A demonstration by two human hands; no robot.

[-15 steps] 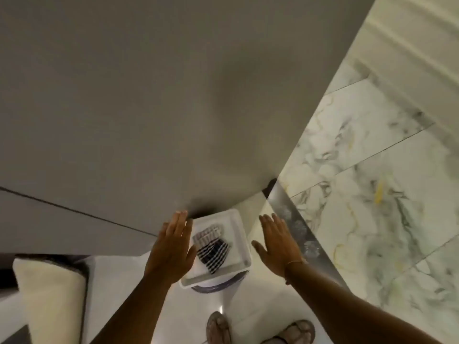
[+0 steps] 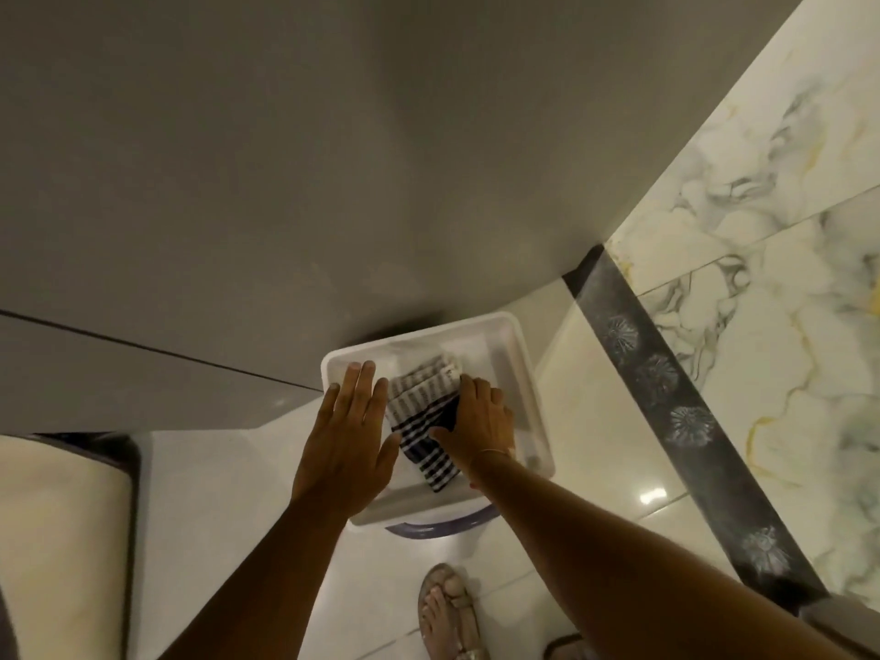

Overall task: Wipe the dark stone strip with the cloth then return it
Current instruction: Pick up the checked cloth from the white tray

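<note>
A folded checked cloth (image 2: 419, 402), pale at the far end and dark blue with white lines at the near end, lies in a white square tray (image 2: 524, 373). My right hand (image 2: 481, 421) rests on the cloth's right side, fingers curled over its edge and thumb spread across the dark part. My left hand (image 2: 347, 435) lies flat and empty over the tray's left side, just beside the cloth. The dark stone strip (image 2: 714, 478), with pale flower motifs, runs diagonally across the floor to the right of the tray.
The tray sits on a round thing with a blue rim (image 2: 443, 524). A grey panel (image 2: 285, 183) fills the view behind it. Marbled tiles (image 2: 785, 278) lie right of the strip, a cream cushion (image 2: 57, 540) at the left, my sandalled foot (image 2: 447, 616) below.
Both hands have come down onto the tray. My right hand moved left from beside the tray onto the cloth. The view has drawn closer to the tray.
</note>
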